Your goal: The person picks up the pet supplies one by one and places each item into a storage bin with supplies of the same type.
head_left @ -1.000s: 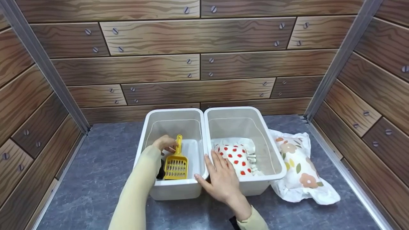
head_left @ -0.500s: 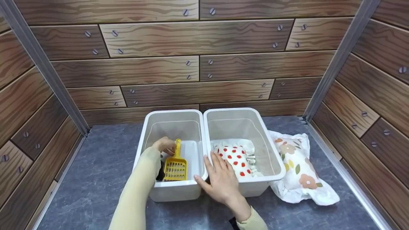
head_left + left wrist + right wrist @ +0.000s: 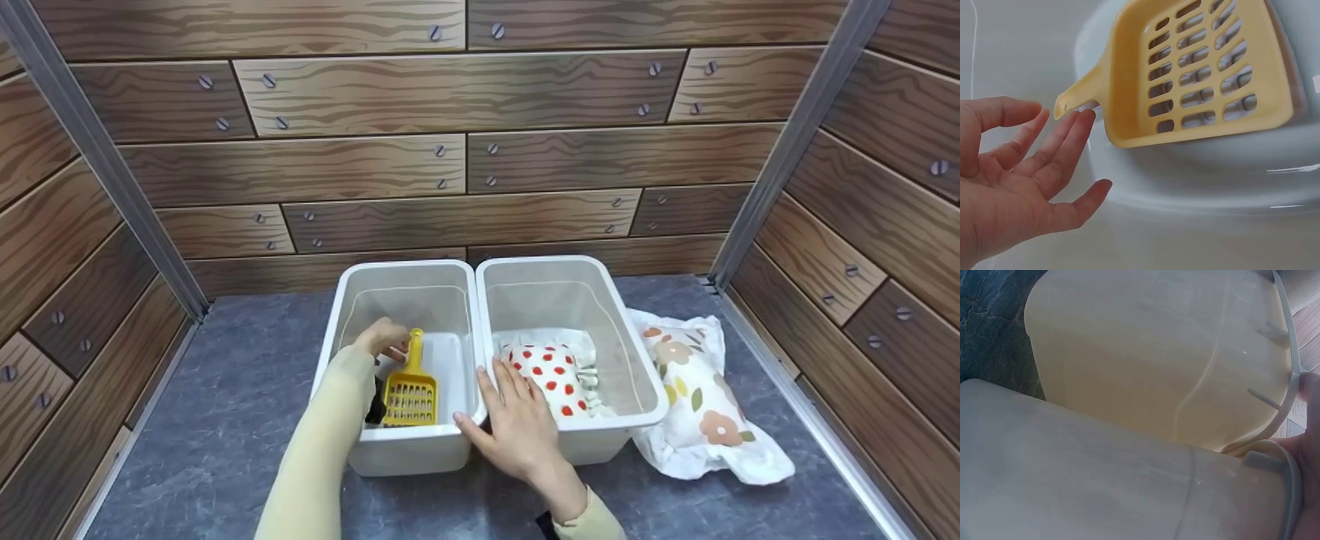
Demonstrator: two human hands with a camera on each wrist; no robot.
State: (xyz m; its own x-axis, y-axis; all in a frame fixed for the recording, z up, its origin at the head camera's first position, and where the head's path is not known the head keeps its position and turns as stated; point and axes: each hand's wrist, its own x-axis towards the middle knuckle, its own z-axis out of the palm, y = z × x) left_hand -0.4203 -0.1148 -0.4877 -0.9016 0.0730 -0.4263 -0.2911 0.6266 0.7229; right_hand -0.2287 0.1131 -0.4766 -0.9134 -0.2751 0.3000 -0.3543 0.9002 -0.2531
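A yellow slotted litter scoop (image 3: 411, 382) lies in the left whitish bin (image 3: 409, 459), handle pointing away from me. Beside that handle is my left hand (image 3: 384, 337). In the left wrist view the hand (image 3: 1022, 180) has thumb and fingers spread, fingertips right at the handle's end and not wrapped round it. My right hand (image 3: 517, 431) rests with extended fingers over the adjoining rims of the two bins, thumb at the left one. The right bin (image 3: 592, 446) holds a small white cushion with red spots (image 3: 551, 371), partly behind my fingers.
To the right of the bins a white cushion with a flower print (image 3: 690, 397) lies on the grey marbled surface (image 3: 225, 420), leaning against the right bin. Wood-patterned panels (image 3: 465, 90) enclose the back and both sides.
The scoop's handle has come down and settled slightly, and my left fingers have loosened from it. My right hand stays on the rims. The whole head view has shifted a little.
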